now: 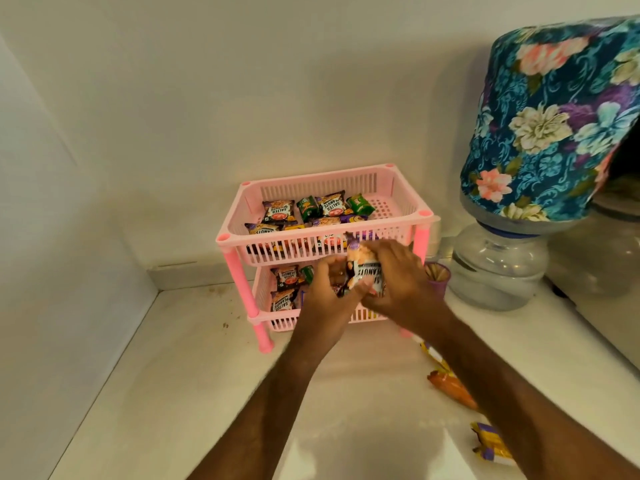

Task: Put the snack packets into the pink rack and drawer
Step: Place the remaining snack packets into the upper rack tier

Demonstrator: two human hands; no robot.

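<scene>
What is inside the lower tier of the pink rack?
The lower tier holds salted peanut packets and a green packet on its left side. Both hands, holding a peanut packet, cover its right side.

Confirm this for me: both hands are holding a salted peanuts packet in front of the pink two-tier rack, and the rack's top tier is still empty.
Not quite. The head view shows the top tier of the pink two-tier rack already holds several snack packets, salted peanuts and green ones among them. The rest stands: the left hand and right hand hold a salted peanuts packet in front of the rack.
</scene>
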